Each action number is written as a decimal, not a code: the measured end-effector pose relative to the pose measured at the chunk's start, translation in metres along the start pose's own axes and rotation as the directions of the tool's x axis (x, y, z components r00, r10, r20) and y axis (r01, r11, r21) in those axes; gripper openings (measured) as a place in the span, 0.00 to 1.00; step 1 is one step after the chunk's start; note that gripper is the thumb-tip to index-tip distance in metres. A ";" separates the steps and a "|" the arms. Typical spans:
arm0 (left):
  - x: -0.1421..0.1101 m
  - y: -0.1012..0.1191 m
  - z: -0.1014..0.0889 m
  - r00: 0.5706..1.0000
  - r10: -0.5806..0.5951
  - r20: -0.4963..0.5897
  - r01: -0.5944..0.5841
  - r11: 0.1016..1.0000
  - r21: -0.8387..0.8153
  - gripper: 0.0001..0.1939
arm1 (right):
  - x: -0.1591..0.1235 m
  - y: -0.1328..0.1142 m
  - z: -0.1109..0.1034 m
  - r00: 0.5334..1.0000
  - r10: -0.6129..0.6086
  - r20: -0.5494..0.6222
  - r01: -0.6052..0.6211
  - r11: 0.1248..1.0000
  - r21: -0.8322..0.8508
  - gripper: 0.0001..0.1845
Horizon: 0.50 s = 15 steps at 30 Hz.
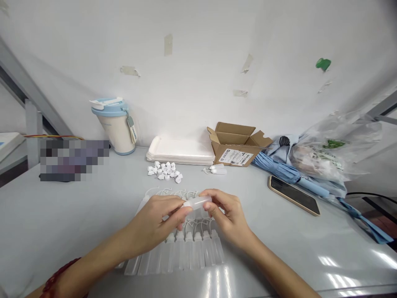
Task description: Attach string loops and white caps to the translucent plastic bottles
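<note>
White wall (pixel 198 74) w/ tape scraps behind pale gray table (pixel 62 215), glossy in front. Far R: clear plastic bag (pixel 325 155) w/ stuff inside, hard to tell what, beside folded blue umbrella (pixel 279 171). Open cardboard box (pixel 238 145) w/ shipping label, flaps up, at back edge, just R of stack of white paper trays (pixel 180 151). Further L, cream tumbler (pixel 114 126) w/ light blue lid & hanging tag, next to pixelated item (pixel 74 160), can't tell what. Phone (pixel 294 195) lies face up near umbrella, black screen, gold edge. Center front: row of clear plastic bottles (pixel 192 250) lying side by side, thin white loops at their far ends, partly under hands. L hand (pixel 153 221) & R hand (pixel 228 215) both closed in pinch over row, gripping one clear plastic btl (pixel 197 203) between fingers, held level above the row; btl's L end hidden in L fingers. Red beaded bracelet (pixel 58 279) on L wrist. Pile of small white caps (pixel 164 171) on tbl past hands, below trays; 2 small white items (pixel 217 169) just in front of box.
</note>
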<state>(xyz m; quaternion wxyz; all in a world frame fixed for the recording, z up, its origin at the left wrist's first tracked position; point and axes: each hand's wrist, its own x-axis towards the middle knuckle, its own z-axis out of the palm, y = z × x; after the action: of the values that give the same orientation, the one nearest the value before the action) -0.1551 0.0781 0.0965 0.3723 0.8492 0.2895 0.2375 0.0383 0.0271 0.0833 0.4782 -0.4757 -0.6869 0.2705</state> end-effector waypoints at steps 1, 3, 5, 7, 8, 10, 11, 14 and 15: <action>0.000 -0.002 0.001 0.997 0.066 -0.032 -0.063 0.995 0.079 0.20 | 0.000 0.001 -0.001 1.000 0.006 -0.005 -0.006 1.000 0.002 0.09; 0.001 -0.006 0.005 0.982 0.170 -0.084 -0.150 0.969 0.198 0.18 | 0.001 0.002 -0.002 1.000 0.019 -0.018 -0.019 1.000 -0.004 0.09; 0.000 -0.009 0.008 0.967 0.229 -0.112 -0.196 0.948 0.249 0.16 | 0.000 0.003 -0.003 0.999 0.028 -0.026 -0.028 0.999 -0.018 0.08; 0.000 -0.009 0.010 0.965 0.229 -0.127 -0.195 0.952 0.236 0.14 | 0.000 0.003 -0.004 0.999 0.026 -0.032 -0.027 0.999 -0.037 0.08; 0.001 -0.008 0.009 0.972 0.199 -0.128 -0.170 0.964 0.203 0.14 | 0.000 0.003 -0.003 0.999 0.013 -0.038 -0.015 0.999 -0.044 0.08; 0.002 -0.005 0.007 0.992 0.081 -0.097 -0.073 0.994 0.084 0.15 | 0.000 0.003 -0.003 0.998 -0.031 -0.053 0.028 0.998 -0.056 0.08; 0.002 -0.004 0.006 0.998 0.011 -0.062 -0.010 1.000 0.014 0.16 | 0.000 0.004 -0.002 0.996 -0.058 -0.062 0.054 0.996 -0.064 0.08; 0.005 -0.005 0.003 0.987 -0.150 0.062 0.156 0.981 -0.118 0.18 | 0.002 0.005 -0.001 0.989 -0.124 -0.075 0.116 0.988 -0.103 0.07; 0.005 -0.006 0.003 0.981 -0.174 0.082 0.183 0.976 -0.117 0.18 | 0.002 0.007 -0.001 0.988 -0.140 -0.070 0.131 0.985 -0.116 0.07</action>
<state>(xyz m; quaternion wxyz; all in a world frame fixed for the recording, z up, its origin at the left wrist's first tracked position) -0.1510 0.0832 0.0911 0.4543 0.8029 0.3358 0.1905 0.0413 0.0318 0.0789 0.4946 -0.4640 -0.7125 0.1801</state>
